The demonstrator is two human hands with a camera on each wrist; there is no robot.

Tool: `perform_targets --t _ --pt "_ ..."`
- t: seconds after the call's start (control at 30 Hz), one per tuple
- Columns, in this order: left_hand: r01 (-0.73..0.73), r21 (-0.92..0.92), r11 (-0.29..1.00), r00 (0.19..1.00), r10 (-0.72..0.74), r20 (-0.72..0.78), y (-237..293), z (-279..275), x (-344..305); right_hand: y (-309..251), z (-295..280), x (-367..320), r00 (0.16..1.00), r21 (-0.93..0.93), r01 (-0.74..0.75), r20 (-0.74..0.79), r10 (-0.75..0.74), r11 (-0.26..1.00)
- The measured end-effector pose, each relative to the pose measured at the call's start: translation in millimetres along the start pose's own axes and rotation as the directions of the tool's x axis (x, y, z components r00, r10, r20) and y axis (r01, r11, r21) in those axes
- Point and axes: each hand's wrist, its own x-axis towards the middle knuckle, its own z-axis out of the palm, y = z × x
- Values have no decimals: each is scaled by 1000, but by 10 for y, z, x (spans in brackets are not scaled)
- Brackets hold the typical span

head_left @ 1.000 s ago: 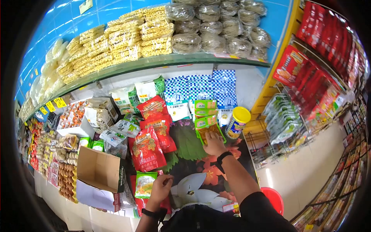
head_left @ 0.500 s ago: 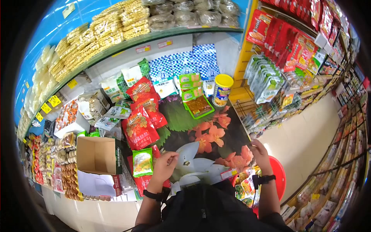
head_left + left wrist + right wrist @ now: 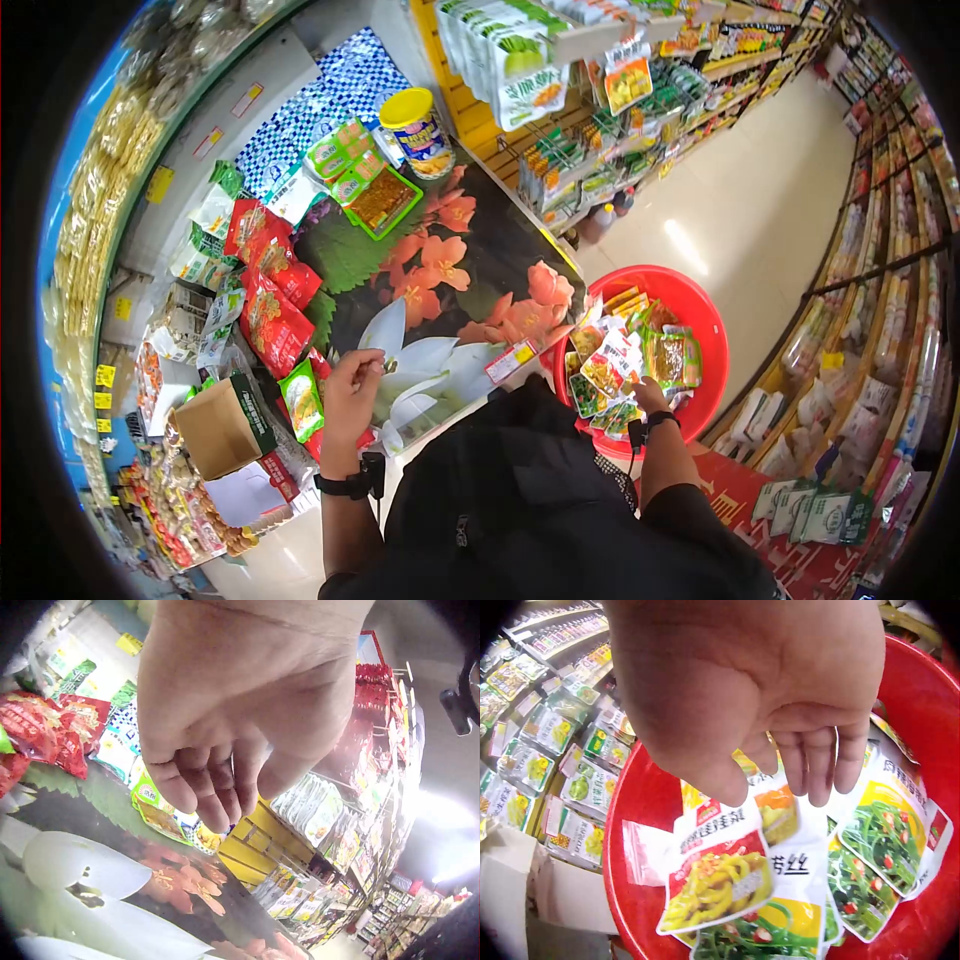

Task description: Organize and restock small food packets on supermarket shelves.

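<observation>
My right hand (image 3: 652, 398) reaches in over a red tub (image 3: 712, 335) full of food pouches. In the right wrist view its fingers hang loosely with the thumb apart. Just below the thumb lies a pouch with yellow pickled vegetables (image 3: 724, 889) on its front. Beside it are pouches showing green strands with red pepper (image 3: 885, 840). A green-edged tray of brown food (image 3: 672, 358) also lies in the tub. My left hand (image 3: 352, 395) hovers above the flower-printed table (image 3: 480, 240), fingers loosely bent and nothing in them.
On the table stand a yellow-lidded can (image 3: 415, 130), another green-edged tray (image 3: 382, 198), red bags (image 3: 275, 325) and a green-and-white packet (image 3: 302, 398). An open cardboard box (image 3: 220, 430) is at the left. Racks of hanging pouches (image 3: 520, 70) rise behind the tub.
My right hand has left the green-edged tray on the table and moved right and down to the tub. The view has swung to the right. My left hand stays over the table's near side.
</observation>
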Motion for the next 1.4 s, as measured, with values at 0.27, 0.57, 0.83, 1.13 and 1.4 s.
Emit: perform_targets --t 0.27,0.57,0.83,1.13,1.4 --pt "46 71 996 998 -49 49 230 196 -80 -34 -89 -283 987 -48 -12 -158 4 999" --pt "21 146 989 994 -36 99 303 286 34 -63 -585 -350 924 784 -226 -15 381 579" --pt "35 193 981 997 -48 63 317 238 28 -115 -436 -180 826 820 -373 79 558 435" --pt "19 250 968 994 -44 96 407 284 19 -87 -515 -47 943 969 -86 5 331 230" --pt "-25 284 958 994 -5 105 343 274 9 -214 -433 -78 950 835 24 -191 249 549"
